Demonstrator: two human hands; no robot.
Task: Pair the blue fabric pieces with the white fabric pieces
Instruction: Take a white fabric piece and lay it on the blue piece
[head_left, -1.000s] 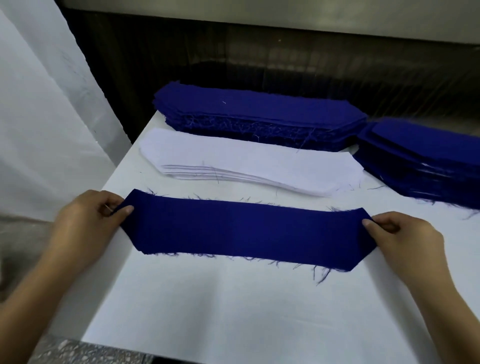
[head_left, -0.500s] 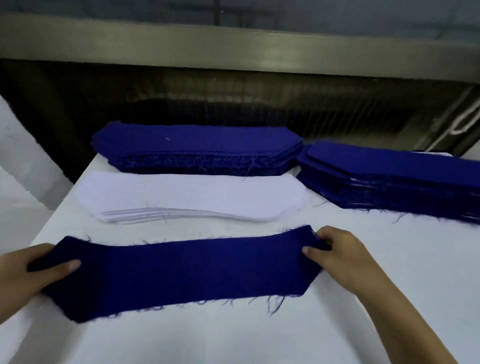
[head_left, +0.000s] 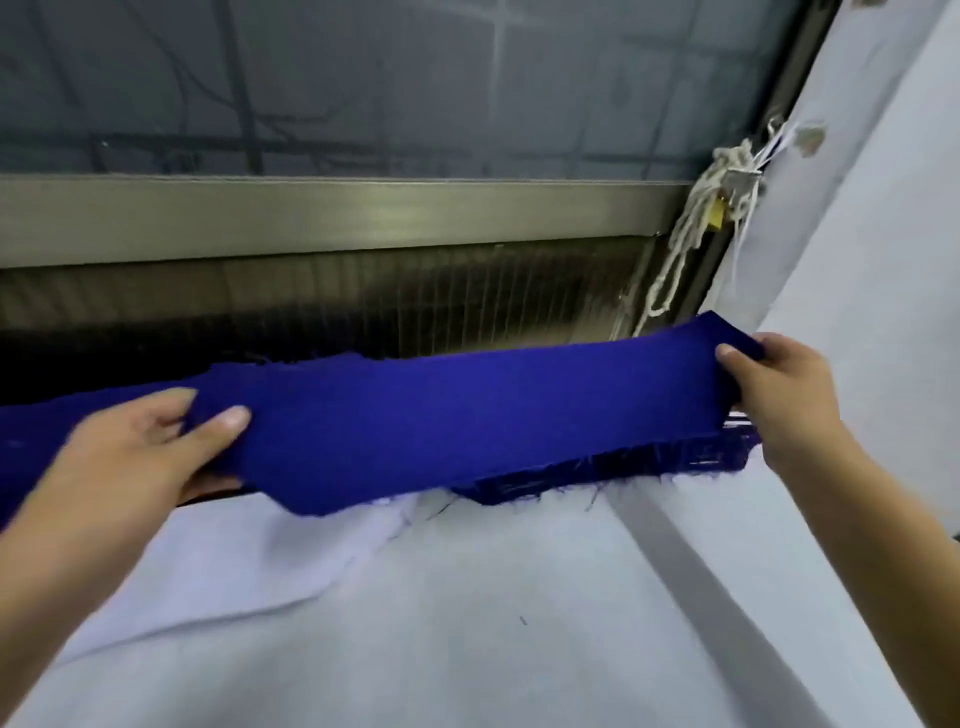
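Lower frayed blue fabric strip (head_left: 467, 415) taut, level; ends pinched: left hand (head_left: 140, 457) nine o'clock, right hand (head_left: 774, 400) three.

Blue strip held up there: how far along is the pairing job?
Done: a blue pile lies on the table, pale streaks in its edge hinting at white layers, though that is unclear. In hand: the left hand and right hand grip the ends of one blue strip, held above that pile. Left: setting it down; how many pieces remain cannot be judged here.
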